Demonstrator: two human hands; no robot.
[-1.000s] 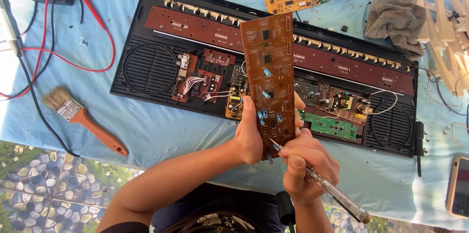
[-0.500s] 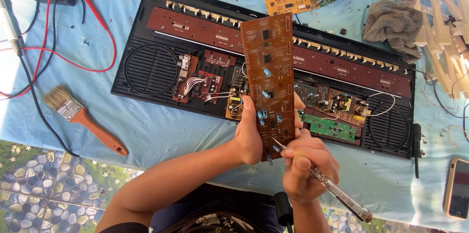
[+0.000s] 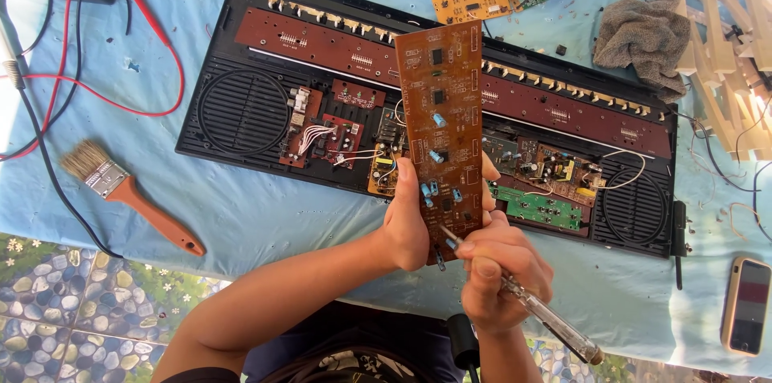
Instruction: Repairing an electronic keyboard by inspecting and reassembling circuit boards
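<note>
L hand (image 3: 408, 226): clamped on long brown circuit board (image 3: 441, 122), held upright.
R hand (image 3: 498, 274): fingers closed round clear-handled screwdriver (image 3: 527, 303), tip at board's lower end.
Below: opened black plastic keyboard case (image 3: 241, 114) on blue cloth.

Circuit board (image 3: 441, 122): matt brown laminate. Screwdriver (image 3: 531, 307): clear glossy plastic handle, metal shaft. Rag (image 3: 643, 39): rough grey cloth. Keyboard case (image 3: 241, 114): matt black plastic.

Paintbrush (image 3: 129, 194) left on blue cloth (image 3: 241, 214); grey rag (image 3: 643, 39), phone (image 3: 746, 305) right.
</note>
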